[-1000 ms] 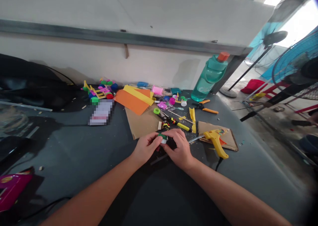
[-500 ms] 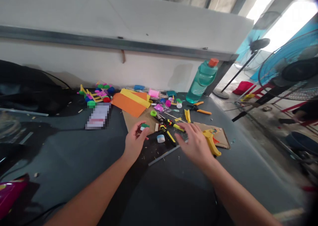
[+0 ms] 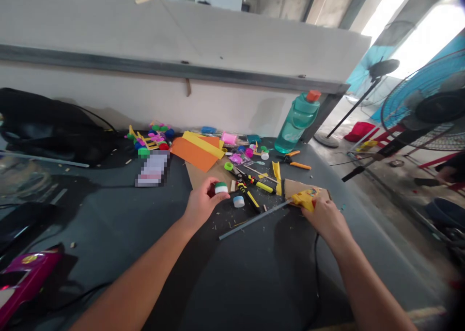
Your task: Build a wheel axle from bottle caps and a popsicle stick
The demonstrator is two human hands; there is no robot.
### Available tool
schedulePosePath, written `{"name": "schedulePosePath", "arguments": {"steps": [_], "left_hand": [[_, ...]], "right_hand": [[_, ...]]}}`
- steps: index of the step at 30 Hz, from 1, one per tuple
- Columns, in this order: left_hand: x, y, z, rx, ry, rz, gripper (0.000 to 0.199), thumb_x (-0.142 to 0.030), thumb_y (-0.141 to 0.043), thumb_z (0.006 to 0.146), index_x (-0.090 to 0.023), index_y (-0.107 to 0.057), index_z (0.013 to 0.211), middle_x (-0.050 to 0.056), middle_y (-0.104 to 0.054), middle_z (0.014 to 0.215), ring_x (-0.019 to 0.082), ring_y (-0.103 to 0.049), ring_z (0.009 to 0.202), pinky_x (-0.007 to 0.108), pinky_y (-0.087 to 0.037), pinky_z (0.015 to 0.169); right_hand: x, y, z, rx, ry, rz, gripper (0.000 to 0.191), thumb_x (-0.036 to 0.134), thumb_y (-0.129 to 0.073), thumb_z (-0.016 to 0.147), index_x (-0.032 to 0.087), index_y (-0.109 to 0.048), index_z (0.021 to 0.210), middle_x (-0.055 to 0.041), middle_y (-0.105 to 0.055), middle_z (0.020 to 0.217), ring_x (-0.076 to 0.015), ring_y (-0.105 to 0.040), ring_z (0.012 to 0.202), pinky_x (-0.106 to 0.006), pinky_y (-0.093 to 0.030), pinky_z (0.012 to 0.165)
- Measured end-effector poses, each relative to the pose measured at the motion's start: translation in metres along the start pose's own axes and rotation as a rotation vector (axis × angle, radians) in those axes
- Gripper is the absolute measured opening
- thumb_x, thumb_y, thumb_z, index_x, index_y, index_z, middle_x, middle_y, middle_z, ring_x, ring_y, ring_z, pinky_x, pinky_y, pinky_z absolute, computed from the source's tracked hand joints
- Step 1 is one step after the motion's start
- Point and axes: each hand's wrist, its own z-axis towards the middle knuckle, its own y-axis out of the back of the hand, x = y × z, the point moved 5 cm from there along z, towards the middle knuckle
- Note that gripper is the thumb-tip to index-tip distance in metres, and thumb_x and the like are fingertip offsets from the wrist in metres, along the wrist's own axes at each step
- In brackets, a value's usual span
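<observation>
While the left hand [image 3: 201, 204] holds a small white cylinder with a green cap [image 3: 221, 188] at its fingertips, the right hand [image 3: 323, 219] is wrapped over a yellow hot glue gun [image 3: 307, 198]. The left fingers [image 3: 210, 194] curl together around the cylinder's side, pinching it against the thumb, with its green cap facing up and clear of the palm. The right fingers [image 3: 313, 210] lie closed over the gun's body, which rests on a torn cardboard piece [image 3: 293, 188] near the right side of the dark grey counter [image 3: 109, 224]. A black cord [image 3: 317, 268] runs from the gun toward the near edge.

A thin grey rod [image 3: 254, 219] lies slanted on the counter, its far end just beside the gun. Between the hands sits a small pale cap [image 3: 239, 201], just beside a yellow-and-black screwdriver [image 3: 249, 197]. Farther back, toward the wall, lie a larger cardboard sheet [image 3: 205, 178], orange paper [image 3: 192, 152], orange-handled pliers [image 3: 295, 162] and a teal water bottle [image 3: 296, 123] standing upright. Beyond the counter's right edge, a seated person's hand [image 3: 445, 175] shows past a standing fan [image 3: 425, 98].
</observation>
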Motion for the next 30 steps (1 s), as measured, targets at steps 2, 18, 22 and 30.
{"name": "schedulePosePath", "arguments": {"steps": [2,18,22,30], "left_hand": [[-0.01,0.001,-0.002,0.06,-0.034,0.085,0.033,-0.045,-0.066,0.078,-0.023,-0.055,0.1,-0.001,-0.064,0.074,0.015,-0.06,0.063,0.027,-0.047,0.058],[0.005,0.007,-0.034,0.228,-0.285,0.519,0.028,-0.034,-0.069,0.079,-0.019,-0.06,0.101,0.006,-0.057,0.097,0.023,-0.053,0.095,0.039,-0.046,0.087],[0.006,0.008,-0.035,0.245,-0.294,0.496,0.031,-0.04,-0.068,0.078,-0.019,-0.062,0.1,0.007,-0.056,0.099,0.024,-0.049,0.097,0.041,-0.046,0.089],[0.004,0.011,-0.03,0.275,-0.266,0.402,0.023,-0.027,-0.061,0.082,-0.02,-0.062,0.104,0.006,-0.057,0.105,0.023,-0.051,0.099,0.04,-0.045,0.09]], "right_hand": [[-0.002,0.012,-0.005,-0.065,-0.008,0.062,0.042,0.036,-0.057,0.076,0.007,-0.059,0.105,-0.0211,-0.062,0.1,-0.0316,-0.063,0.092,-0.037,-0.049,0.074],[0.149,0.035,-0.063,0.508,0.268,1.703,0.025,0.036,-0.053,0.079,0.015,-0.063,0.088,-0.0035,-0.064,0.069,-0.0088,-0.05,0.043,-0.019,-0.033,0.035],[0.157,0.007,-0.082,0.751,0.18,1.664,0.027,0.038,-0.059,0.076,0.013,-0.064,0.087,-0.0042,-0.066,0.072,-0.0063,-0.046,0.04,-0.018,-0.033,0.033],[0.157,-0.012,-0.082,0.884,0.216,1.592,0.031,0.043,-0.054,0.079,0.014,-0.062,0.088,-0.0089,-0.07,0.089,-0.0079,-0.051,0.044,-0.018,-0.04,0.034]]}}
